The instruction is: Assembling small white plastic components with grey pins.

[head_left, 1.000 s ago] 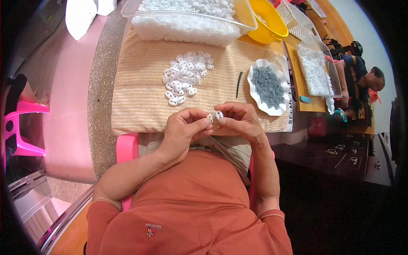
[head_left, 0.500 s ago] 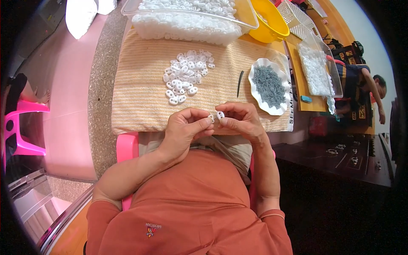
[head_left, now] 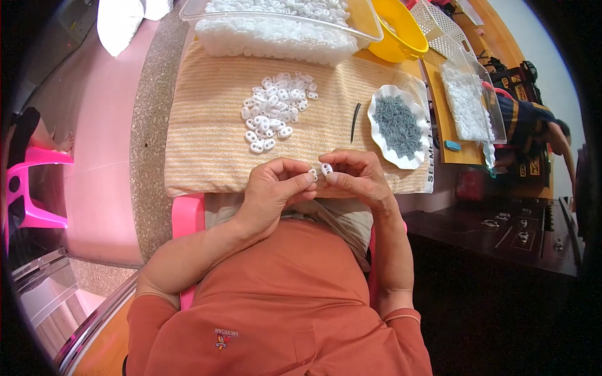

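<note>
Just in front of my belly, over the near edge of the striped towel (head_left: pixel 213 169), both hands are close together. The thumb and fingers of my left hand (head_left: pixel 279 185) pinch a small white plastic piece (head_left: pixel 314 175), mostly covered by the fingertips. A white oval cord lock part with two holes (head_left: pixel 326 168) is pinched in my right hand (head_left: pixel 360 175). The two pieces are nearly touching; whether they meet cannot be made out. Beyond my hands lies a loose pile of similar white oval parts (head_left: pixel 274 106). To the right, a white scalloped dish (head_left: pixel 374 133) holds many small grey springs (head_left: pixel 397 125).
A thin black stick (head_left: pixel 355 123) lies left of the dish. At the back stand a clear bin (head_left: pixel 369 28) full of white parts and a yellow basin (head_left: pixel 401 37). Another clear box (head_left: pixel 495 116), a blue block (head_left: pixel 451 145) and a bending person (head_left: pixel 533 122) are at the right.
My hands keep the same pinch, with the white pieces barely shifted to the right. The person at the far right has moved further right and leans out of view.
</note>
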